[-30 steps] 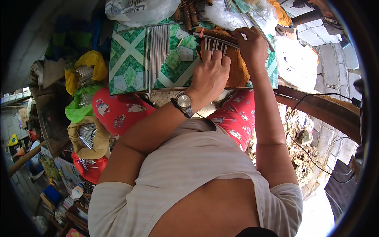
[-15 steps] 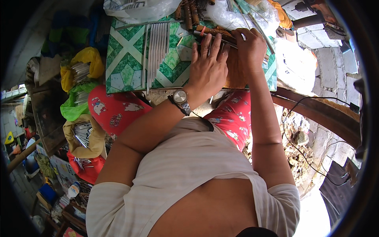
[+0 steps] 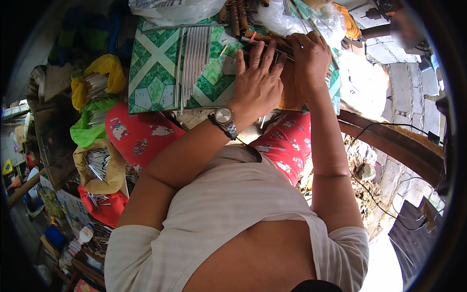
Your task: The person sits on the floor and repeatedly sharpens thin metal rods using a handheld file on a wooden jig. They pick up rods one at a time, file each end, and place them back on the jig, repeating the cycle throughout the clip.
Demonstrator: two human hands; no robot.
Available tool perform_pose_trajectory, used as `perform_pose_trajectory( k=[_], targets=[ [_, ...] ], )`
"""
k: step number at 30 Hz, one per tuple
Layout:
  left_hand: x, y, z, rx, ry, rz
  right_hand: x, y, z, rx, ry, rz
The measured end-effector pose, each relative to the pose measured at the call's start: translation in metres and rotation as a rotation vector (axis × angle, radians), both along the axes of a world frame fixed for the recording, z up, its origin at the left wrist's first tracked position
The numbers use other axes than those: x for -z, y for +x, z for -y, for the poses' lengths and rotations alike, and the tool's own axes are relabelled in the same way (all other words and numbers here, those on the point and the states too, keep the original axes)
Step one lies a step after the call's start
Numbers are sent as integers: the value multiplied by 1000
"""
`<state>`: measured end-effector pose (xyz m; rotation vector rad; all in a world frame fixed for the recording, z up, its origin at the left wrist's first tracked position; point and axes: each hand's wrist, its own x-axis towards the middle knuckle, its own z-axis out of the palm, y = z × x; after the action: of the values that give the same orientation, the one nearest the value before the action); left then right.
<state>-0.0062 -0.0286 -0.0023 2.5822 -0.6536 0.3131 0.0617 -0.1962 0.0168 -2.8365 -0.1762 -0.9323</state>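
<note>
My left hand (image 3: 258,80), with a watch (image 3: 223,116) at its wrist, lies with fingers stretched and a little spread. Its fingertips rest against a brown stick-like piece (image 3: 265,37) with a red band, beside a thin metal tube. To its right, my right hand (image 3: 310,56) is closed with bent fingers at the far end of that piece; what it grips is hidden. Under both hands is a brown wooden board (image 3: 293,90) on a green-and-white patterned table top (image 3: 155,80). Left of my left hand, several metal tubes (image 3: 193,63) lie side by side, stepped in length.
Clear plastic bags (image 3: 180,10) and several brown tubes (image 3: 235,19) sit at the far edge. On the left stand yellow (image 3: 113,73), green (image 3: 82,132), tan (image 3: 114,170) and red (image 3: 114,209) bags of metal tubes. A black cable (image 3: 369,192) hangs at right.
Both hands stay in almost the same place, with slight finger movement at most. The whole view has shifted a little.
</note>
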Motion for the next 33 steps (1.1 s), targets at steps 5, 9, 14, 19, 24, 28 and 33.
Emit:
perform_pose_trajectory(
  k=[5, 9, 14, 19, 24, 28, 33],
  targets=[
    [0, 1, 0, 7, -5, 3, -12, 6, 3, -120, -244, 3],
    [1, 0, 0, 11, -51, 6, -29, 18, 8, -265, -366, 94],
    [2, 0, 0, 13, -54, 4, -58, 50, 18, -367, -423, 123],
    [2, 0, 0, 18, -58, -16, -66, 108, 20, -278, -323, 242],
    [1, 0, -1, 17, -65, -15, -65, 141, 32, 263, -184, -277],
    [2, 0, -1, 21, -92, -31, -54, 132, 40, 368, -184, -715],
    [5, 0, 0, 22, -99, -29, -45, 118, 39, 373, -152, -900]
  ],
)
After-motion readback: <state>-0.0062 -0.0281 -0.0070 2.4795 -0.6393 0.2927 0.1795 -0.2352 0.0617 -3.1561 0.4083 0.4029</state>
